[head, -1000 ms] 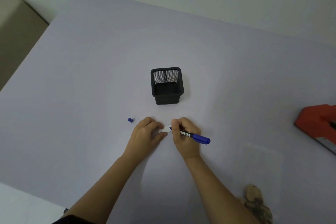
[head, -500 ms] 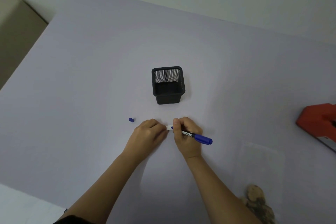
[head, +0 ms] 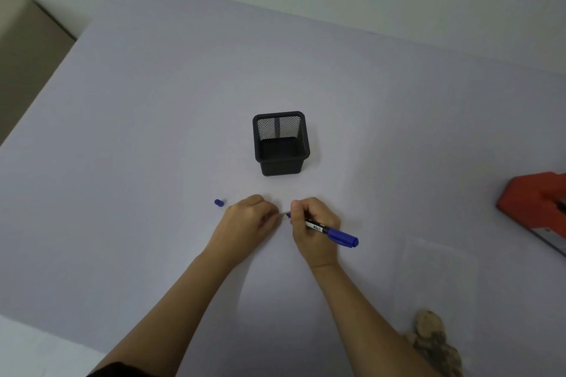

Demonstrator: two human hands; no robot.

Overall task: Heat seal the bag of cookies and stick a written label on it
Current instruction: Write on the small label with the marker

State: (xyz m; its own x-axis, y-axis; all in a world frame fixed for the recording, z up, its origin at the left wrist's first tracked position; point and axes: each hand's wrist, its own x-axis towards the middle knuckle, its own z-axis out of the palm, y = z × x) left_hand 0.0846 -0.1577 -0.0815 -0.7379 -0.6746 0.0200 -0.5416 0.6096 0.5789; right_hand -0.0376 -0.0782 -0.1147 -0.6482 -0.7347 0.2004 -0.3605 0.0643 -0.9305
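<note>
My right hand (head: pixel 315 229) grips a blue marker (head: pixel 333 232), its tip down on a small white label (head: pixel 284 215) that lies on the table. My left hand (head: pixel 248 220) rests beside it, its curled fingers on the label's left end, which they mostly hide. The marker's blue cap (head: pixel 218 202) lies loose to the left of my left hand. A clear bag (head: pixel 435 278) lies flat at the lower right, with brown cookies (head: pixel 435 340) at its near end. The red heat sealer (head: pixel 536 205) sits at the right edge.
A black mesh pen holder (head: pixel 280 144) stands upright just beyond my hands. The pale lilac table (head: pixel 153 131) stretches wide on the left and behind. A beige surface (head: pixel 24 49) lies off the table's far left corner.
My hands have stayed in the same spot; the fingertips of my left hand and the marker tip have drawn slightly closer over the label. The camera has drifted a little.
</note>
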